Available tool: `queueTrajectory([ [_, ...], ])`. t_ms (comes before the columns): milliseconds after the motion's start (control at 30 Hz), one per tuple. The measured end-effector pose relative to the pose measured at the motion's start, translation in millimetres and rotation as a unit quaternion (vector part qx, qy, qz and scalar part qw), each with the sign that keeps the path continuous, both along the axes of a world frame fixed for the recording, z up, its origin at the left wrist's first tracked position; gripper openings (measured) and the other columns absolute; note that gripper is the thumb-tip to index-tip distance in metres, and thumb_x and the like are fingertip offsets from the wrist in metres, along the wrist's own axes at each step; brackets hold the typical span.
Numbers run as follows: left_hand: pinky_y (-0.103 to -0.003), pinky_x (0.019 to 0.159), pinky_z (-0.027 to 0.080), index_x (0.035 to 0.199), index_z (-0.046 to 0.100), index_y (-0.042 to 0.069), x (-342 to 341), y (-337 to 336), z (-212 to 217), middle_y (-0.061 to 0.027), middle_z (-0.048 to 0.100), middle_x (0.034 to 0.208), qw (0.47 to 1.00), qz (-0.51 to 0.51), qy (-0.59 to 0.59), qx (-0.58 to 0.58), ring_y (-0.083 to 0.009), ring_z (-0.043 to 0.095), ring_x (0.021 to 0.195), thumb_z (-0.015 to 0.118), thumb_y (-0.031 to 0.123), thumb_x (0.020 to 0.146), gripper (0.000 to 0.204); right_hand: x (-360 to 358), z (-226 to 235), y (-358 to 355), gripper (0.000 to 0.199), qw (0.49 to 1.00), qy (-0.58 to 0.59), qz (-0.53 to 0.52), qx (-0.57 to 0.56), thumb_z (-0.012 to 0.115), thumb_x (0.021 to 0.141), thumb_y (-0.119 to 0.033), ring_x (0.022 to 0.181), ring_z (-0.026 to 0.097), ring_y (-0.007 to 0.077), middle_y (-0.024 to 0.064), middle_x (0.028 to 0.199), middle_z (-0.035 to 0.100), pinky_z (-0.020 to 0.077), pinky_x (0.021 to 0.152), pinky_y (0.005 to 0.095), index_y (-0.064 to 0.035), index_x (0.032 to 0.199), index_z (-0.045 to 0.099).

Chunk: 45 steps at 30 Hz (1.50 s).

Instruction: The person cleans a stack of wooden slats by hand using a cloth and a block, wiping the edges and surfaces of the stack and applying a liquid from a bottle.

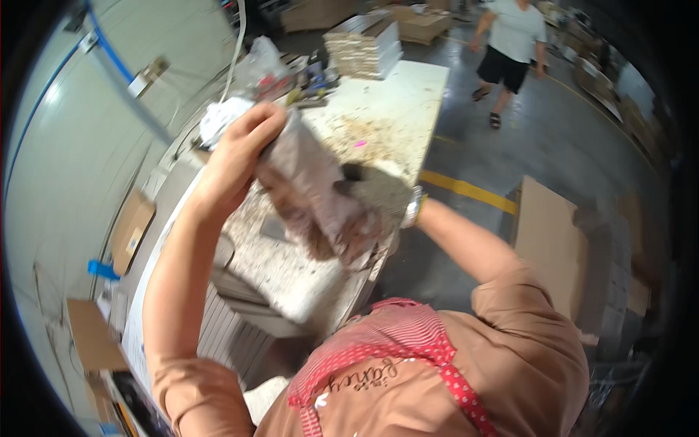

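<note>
My left hand [251, 142], bare, is closed on the upper end of a stained grey-pink cloth [309, 175]. The cloth hangs in folds over the table, its lower end crumpled and blurred. At the cloth's right edge is my right hand [382, 195], in a dark grey glove. Its fingers are smeared and partly hidden, so I cannot tell whether they grip the cloth. Beneath both hands lies a white worktable [408, 95] strewn with brown crumbs and dirt. A small pink scrap [360, 143] rests on it beyond the cloth.
A stack of white-edged boards [364, 47] stands at the table's far end, near a clear plastic bag [266, 69] and small tools [314, 84]. Grey slatted pieces [226, 324] are at the near left. Cardboard [550, 240] leans at right. Another person [513, 36] stands beyond.
</note>
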<state>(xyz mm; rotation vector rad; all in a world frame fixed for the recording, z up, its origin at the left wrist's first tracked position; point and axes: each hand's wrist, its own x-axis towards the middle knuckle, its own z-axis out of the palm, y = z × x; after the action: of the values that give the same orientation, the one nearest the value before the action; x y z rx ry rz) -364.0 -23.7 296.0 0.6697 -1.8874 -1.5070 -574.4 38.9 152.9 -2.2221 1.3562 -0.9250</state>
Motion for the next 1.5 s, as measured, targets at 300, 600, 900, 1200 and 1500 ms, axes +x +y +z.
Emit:
queueTrajectory([
  [300, -0.018, 0.054, 0.036, 0.090, 0.060, 0.007, 58.3, -28.1, -42.8, 0.0065, 0.053, 0.073, 0.986, 0.076, -0.127, -0.077, -0.0025, 0.045, 0.064, 0.059, 0.022, 0.093, 0.016, -49.4, 7.4, 0.3, 0.029, 0.956, -0.033, 0.018, -0.292, 0.054, 0.082, -0.003, 0.099, 0.060, 0.0304, 0.0166, 0.108, 0.063, 0.0472, 0.088, 0.0391, -0.0019, 0.110, 0.061],
  [600, -0.024, 0.064, 0.050, 0.088, 0.060, 0.002, 31.4, 28.4, -20.4, -0.0030, 0.062, 0.075, 0.991, 0.001, -0.136, 0.009, -0.0102, 0.061, 0.072, 0.060, 0.015, 0.091, 0.014, -58.7, 2.3, 21.9, 0.027, 0.984, -0.051, -0.168, -0.013, 0.060, 0.086, -0.027, 0.086, 0.059, 0.0261, 0.0126, 0.093, 0.062, 0.0472, 0.079, 0.0374, -0.0025, 0.096, 0.061],
  [900, -0.028, 0.082, 0.046, 0.120, 0.055, 0.001, 12.0, -2.4, -70.9, -0.0069, 0.062, 0.109, 0.946, -0.111, -0.272, -0.137, -0.0125, 0.056, 0.093, 0.061, 0.017, 0.091, 0.034, -29.3, -24.6, 0.6, 0.025, 0.779, -0.609, 0.080, 0.126, 0.042, 0.095, -0.009, 0.107, 0.057, 0.0167, 0.0105, 0.119, 0.060, 0.0459, 0.093, 0.0261, 0.0008, 0.115, 0.055],
  [1200, -0.025, 0.084, 0.045, 0.112, 0.060, -0.001, 7.8, -14.0, -96.9, -0.0008, 0.063, 0.101, 0.990, -0.063, -0.123, -0.017, -0.0095, 0.057, 0.091, 0.064, 0.014, 0.087, 0.029, -26.4, 22.1, -5.2, 0.030, 0.734, -0.671, 0.035, 0.104, 0.040, 0.099, -0.024, 0.088, 0.061, 0.0129, 0.0073, 0.103, 0.064, 0.0487, 0.087, 0.0292, -0.0023, 0.110, 0.058],
  [1500, -0.020, 0.075, 0.041, 0.101, 0.061, 0.002, 11.1, -46.5, -67.4, 0.0043, 0.059, 0.088, 0.995, 0.075, 0.020, 0.059, -0.0037, 0.051, 0.082, 0.056, 0.022, 0.094, 0.021, -57.8, 5.8, -18.7, 0.028, 0.541, -0.774, 0.191, 0.267, 0.047, 0.094, -0.019, 0.102, 0.059, 0.0271, 0.0110, 0.110, 0.063, 0.0460, 0.093, 0.0386, -0.0040, 0.115, 0.056],
])
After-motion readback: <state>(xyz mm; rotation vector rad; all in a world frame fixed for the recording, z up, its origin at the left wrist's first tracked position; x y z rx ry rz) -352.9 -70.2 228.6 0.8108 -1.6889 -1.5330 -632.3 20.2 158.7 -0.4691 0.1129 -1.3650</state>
